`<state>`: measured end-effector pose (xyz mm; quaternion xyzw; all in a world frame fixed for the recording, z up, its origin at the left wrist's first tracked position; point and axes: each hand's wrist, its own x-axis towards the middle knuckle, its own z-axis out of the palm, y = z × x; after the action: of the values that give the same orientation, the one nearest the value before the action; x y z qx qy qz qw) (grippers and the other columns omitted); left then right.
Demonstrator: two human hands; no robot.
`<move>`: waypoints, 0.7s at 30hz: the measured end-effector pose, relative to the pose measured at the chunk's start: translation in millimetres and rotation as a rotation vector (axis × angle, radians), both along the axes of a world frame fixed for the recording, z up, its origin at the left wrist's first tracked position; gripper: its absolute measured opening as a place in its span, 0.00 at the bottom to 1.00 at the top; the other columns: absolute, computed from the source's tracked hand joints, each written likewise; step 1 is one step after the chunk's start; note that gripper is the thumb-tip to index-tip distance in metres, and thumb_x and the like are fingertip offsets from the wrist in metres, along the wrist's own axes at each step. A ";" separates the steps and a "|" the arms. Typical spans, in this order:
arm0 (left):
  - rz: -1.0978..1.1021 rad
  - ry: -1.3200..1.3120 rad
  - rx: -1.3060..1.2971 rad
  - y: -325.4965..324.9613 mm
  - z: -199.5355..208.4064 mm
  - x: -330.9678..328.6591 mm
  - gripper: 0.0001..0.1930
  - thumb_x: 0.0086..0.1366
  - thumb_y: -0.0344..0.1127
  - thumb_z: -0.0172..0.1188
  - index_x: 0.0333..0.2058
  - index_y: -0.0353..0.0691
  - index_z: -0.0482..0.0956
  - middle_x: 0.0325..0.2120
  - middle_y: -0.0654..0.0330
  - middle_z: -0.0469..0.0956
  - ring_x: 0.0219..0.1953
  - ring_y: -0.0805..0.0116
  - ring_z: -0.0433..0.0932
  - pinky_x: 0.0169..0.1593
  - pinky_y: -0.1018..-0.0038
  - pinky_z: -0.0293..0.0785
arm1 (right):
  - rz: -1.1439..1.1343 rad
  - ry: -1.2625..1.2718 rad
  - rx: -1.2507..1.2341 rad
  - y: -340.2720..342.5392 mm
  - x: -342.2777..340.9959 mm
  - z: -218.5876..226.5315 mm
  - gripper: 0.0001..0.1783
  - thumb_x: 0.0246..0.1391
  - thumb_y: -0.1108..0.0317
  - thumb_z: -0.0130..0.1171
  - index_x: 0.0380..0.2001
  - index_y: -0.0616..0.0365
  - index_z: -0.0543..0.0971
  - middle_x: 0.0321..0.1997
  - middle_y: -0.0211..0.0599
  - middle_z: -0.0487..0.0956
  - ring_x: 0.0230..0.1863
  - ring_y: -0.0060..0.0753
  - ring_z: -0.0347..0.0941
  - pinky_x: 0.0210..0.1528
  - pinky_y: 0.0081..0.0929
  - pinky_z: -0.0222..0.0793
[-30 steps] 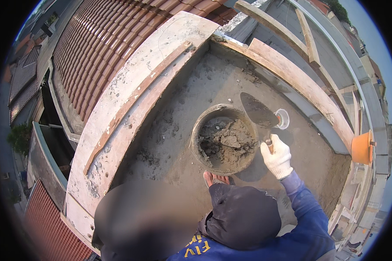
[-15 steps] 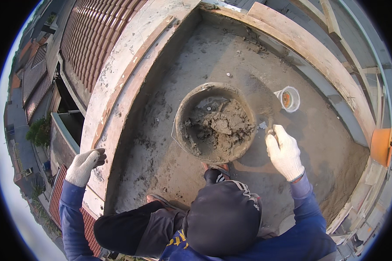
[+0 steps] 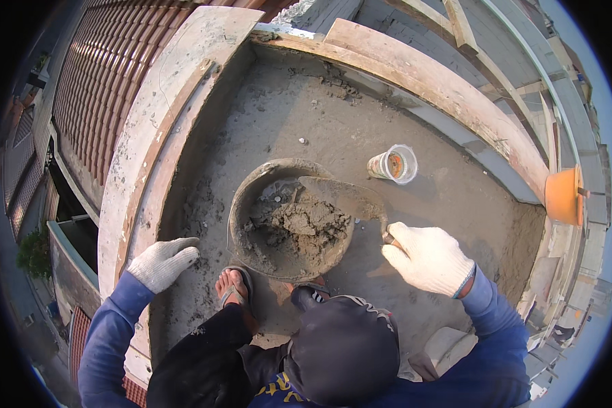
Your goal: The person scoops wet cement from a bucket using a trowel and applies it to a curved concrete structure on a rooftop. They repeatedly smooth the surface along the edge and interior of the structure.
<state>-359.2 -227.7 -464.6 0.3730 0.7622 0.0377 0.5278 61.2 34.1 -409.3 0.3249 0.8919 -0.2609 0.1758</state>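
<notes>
My right hand (image 3: 427, 257), in a white knit glove, is closed round the handle of a trowel (image 3: 347, 197). The trowel's mortar-smeared blade reaches over the far right rim of a round bucket (image 3: 236, 224). Inside the bucket lies a lumpy heap of wet grey mortar (image 3: 306, 224), piled higher on its right side. My left hand (image 3: 162, 264), gloved the same way, is to the left of the bucket near the low wall. It holds nothing, its fingers stretched out and the thumb a little apart.
A clear plastic cup (image 3: 396, 165) lies on the mortar-covered floor (image 3: 272, 115) beyond the trowel. Low walls (image 3: 139, 177) edge the floor, with tiled roofs (image 3: 105, 95) outside at left. An orange container (image 3: 563, 196) is at the right edge. My sandalled foot (image 3: 232, 285) stands near the bucket.
The trowel has swung left from the floor beside the bucket to over its rim. My left hand has moved inward from the wall top, its fingers straighter. The view has shifted.
</notes>
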 end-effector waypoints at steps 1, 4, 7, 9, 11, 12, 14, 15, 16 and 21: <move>0.003 -0.039 0.001 -0.2 -8.4 1.0 0.31 0.81 0.56 0.58 0.69 0.36 0.80 0.60 0.42 0.86 0.64 0.47 0.84 0.69 0.60 0.76 | 0.014 -0.010 0.023 -0.3 -1.6 5.4 0.16 0.72 0.54 0.61 0.46 0.57 0.79 0.31 0.50 0.86 0.35 0.61 0.86 0.38 0.55 0.81; -0.018 -0.134 0.037 11.1 -38.0 9.5 0.37 0.81 0.57 0.59 0.75 0.34 0.71 0.64 0.41 0.83 0.67 0.52 0.82 0.70 0.63 0.75 | 0.055 -0.063 0.051 -1.6 -13.2 22.0 0.17 0.71 0.54 0.61 0.45 0.58 0.81 0.30 0.50 0.86 0.33 0.60 0.86 0.38 0.55 0.81; 0.091 -0.377 0.149 21.4 -75.6 21.0 0.38 0.81 0.57 0.61 0.76 0.35 0.69 0.60 0.42 0.85 0.63 0.56 0.84 0.68 0.64 0.76 | 0.083 -0.196 0.026 -6.6 -36.0 24.3 0.19 0.71 0.54 0.60 0.44 0.62 0.82 0.29 0.53 0.85 0.33 0.62 0.86 0.38 0.56 0.82; 0.020 -0.384 0.191 34.2 -89.1 24.6 0.34 0.80 0.55 0.62 0.72 0.34 0.74 0.55 0.44 0.87 0.58 0.58 0.85 0.65 0.63 0.77 | 0.102 -0.317 0.002 -13.7 -51.5 -4.7 0.21 0.70 0.54 0.60 0.42 0.66 0.82 0.29 0.56 0.86 0.34 0.64 0.86 0.39 0.56 0.82; -0.028 -0.332 0.148 44.3 -101.4 22.6 0.27 0.81 0.52 0.62 0.62 0.32 0.81 0.45 0.47 0.89 0.50 0.63 0.86 0.58 0.63 0.79 | 0.139 -0.298 0.005 -26.2 -75.1 -33.2 0.20 0.67 0.56 0.61 0.40 0.67 0.83 0.30 0.54 0.86 0.35 0.62 0.87 0.39 0.56 0.83; -0.013 -0.342 0.189 43.3 -110.8 24.5 0.26 0.81 0.51 0.62 0.60 0.32 0.81 0.43 0.47 0.88 0.48 0.64 0.85 0.55 0.63 0.79 | 0.215 -0.282 0.010 -35.5 -83.3 -54.2 0.19 0.64 0.56 0.64 0.40 0.67 0.83 0.29 0.53 0.86 0.34 0.61 0.87 0.39 0.55 0.83; 0.044 -0.448 0.291 35.6 -125.2 27.3 0.25 0.81 0.47 0.63 0.63 0.30 0.80 0.46 0.49 0.88 0.51 0.67 0.83 0.58 0.65 0.79 | 0.140 -0.153 0.130 -69.9 -89.3 -85.1 0.18 0.54 0.61 0.69 0.39 0.68 0.82 0.28 0.50 0.85 0.32 0.58 0.87 0.35 0.53 0.82; 0.110 -0.488 0.349 31.9 -132.0 30.8 0.25 0.80 0.45 0.64 0.64 0.30 0.79 0.49 0.49 0.88 0.53 0.67 0.83 0.59 0.66 0.78 | 0.080 -0.133 0.157 -88.4 -94.7 -81.3 0.19 0.51 0.64 0.68 0.40 0.68 0.81 0.27 0.50 0.85 0.31 0.54 0.88 0.31 0.52 0.80; 0.175 -0.523 0.400 26.3 -136.3 36.2 0.26 0.80 0.43 0.65 0.66 0.29 0.78 0.51 0.50 0.88 0.54 0.67 0.83 0.61 0.67 0.77 | 0.070 -0.186 0.187 -106.1 -94.8 -81.3 0.19 0.51 0.65 0.68 0.42 0.68 0.81 0.28 0.50 0.85 0.31 0.52 0.88 0.31 0.52 0.80; 0.538 -0.632 0.560 0.7 -153.1 60.0 0.34 0.79 0.36 0.65 0.77 0.27 0.66 0.70 0.47 0.78 0.71 0.63 0.74 0.74 0.68 0.67 | -0.017 -0.387 0.054 -131.3 -113.5 -3.0 0.17 0.64 0.58 0.65 0.42 0.63 0.80 0.32 0.51 0.87 0.30 0.52 0.87 0.35 0.51 0.81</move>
<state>-299.2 -227.1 -617.7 0.2610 0.5947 0.4869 0.5841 -52.3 -97.3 -412.2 0.3814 0.8453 -0.1709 0.3329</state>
